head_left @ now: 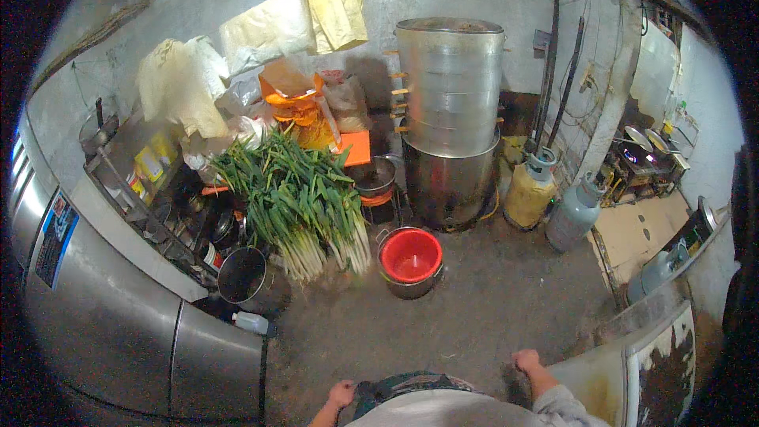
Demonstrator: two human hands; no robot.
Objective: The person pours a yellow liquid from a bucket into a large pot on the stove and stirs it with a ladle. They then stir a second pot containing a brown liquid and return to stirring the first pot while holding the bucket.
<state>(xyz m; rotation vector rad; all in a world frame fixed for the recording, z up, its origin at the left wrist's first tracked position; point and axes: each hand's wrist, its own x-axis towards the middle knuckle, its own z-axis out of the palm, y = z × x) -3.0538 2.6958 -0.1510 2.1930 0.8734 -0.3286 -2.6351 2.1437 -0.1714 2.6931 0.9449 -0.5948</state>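
Note:
My left hand hangs low beside the dark patterned cloth at my waist. Its fingers are curled in, and no object shows in them. Off to the right, my right hand is held away from my body in a loose fist, with nothing visible inside. It is near the worn white cabinet. On the floor ahead stands a metal pot with a red plastic bucket set inside it, apart from both hands. A big heap of leeks lies behind it to the left.
A tall stacked metal steamer stands at the back. Two gas cylinders are right of it, with a lit stove beyond. An empty-looking metal bucket, a plastic jug and a steel fridge line the left.

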